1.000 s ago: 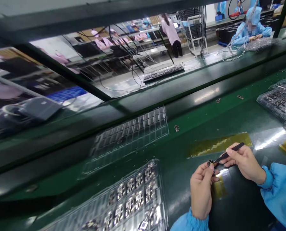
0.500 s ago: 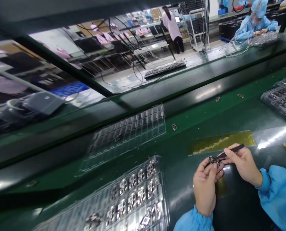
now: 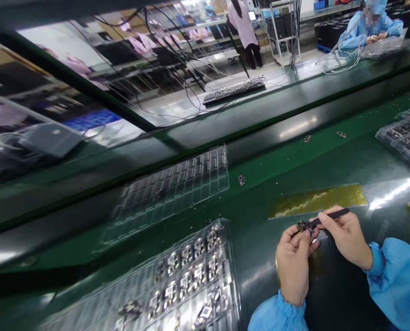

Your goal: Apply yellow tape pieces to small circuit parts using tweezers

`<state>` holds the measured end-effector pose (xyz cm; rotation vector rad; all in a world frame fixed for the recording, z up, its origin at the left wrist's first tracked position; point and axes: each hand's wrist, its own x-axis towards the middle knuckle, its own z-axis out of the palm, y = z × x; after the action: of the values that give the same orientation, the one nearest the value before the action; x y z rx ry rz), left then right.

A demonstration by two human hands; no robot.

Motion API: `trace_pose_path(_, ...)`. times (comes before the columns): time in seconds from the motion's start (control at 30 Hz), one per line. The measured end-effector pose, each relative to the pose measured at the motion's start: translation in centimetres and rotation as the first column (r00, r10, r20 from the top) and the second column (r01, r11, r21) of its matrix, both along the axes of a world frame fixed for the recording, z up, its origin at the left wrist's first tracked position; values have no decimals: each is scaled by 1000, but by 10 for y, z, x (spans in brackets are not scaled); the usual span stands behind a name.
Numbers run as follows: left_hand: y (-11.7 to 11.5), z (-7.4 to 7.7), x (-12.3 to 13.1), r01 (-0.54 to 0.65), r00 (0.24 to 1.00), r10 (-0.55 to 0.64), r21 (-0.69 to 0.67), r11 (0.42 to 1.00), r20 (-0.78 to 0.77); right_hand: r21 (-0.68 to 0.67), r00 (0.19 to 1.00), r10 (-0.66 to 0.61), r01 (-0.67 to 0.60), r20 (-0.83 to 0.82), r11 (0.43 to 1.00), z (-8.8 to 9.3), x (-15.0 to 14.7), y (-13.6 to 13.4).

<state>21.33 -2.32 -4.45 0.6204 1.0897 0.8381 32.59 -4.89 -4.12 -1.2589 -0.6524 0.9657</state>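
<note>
My left hand (image 3: 294, 264) is closed, pinching a small electronic module (image 3: 301, 225) between thumb and fingers. In my right hand (image 3: 344, 232) is a pair of black tweezers (image 3: 333, 216), its tip against the module. Fine detail at the tip is too small to make out. Just beyond both hands lies a strip of amber film (image 3: 324, 199) on the green bench. To the left is a clear plastic tray (image 3: 233, 276) holding several similar modules (image 3: 185, 281) in its pockets.
Behind that tray lies another clear tray (image 3: 177, 188). Loose modules (image 3: 242, 179) are scattered along the green mat. More loaded trays (image 3: 407, 133) are stacked at the right. A raised ledge (image 3: 277, 110) runs along the back, with a keyboard (image 3: 234, 93) beyond it. A co-worker (image 3: 370, 30) sits across.
The camera view has shifted slightly, so the trays appear a little farther left. Both hands keep their grip, and the tweezers stay at the module.
</note>
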Motion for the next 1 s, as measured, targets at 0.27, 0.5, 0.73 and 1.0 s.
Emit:
trace_pose_path(0.27,0,1,0,-20,1000,20,-5,1000,10,5,999,-30,30,19,1000,1,-3,0)
trace_pose_path(0.5,0,-1,0,-10,1000,10,3,1000,5,17,998,-31,30,55,999,1,-4,0)
trace_pose_path(0.73,0,-2,-1,-11,1000,11,7,1000,8,35,995,-29,26,100,999,-1,-4,-1)
trace_pose_path(1.0,-2,-6,-4,-20,997,19,9,1000,74,61,993,-25,18,119,998,-2,-5,-2)
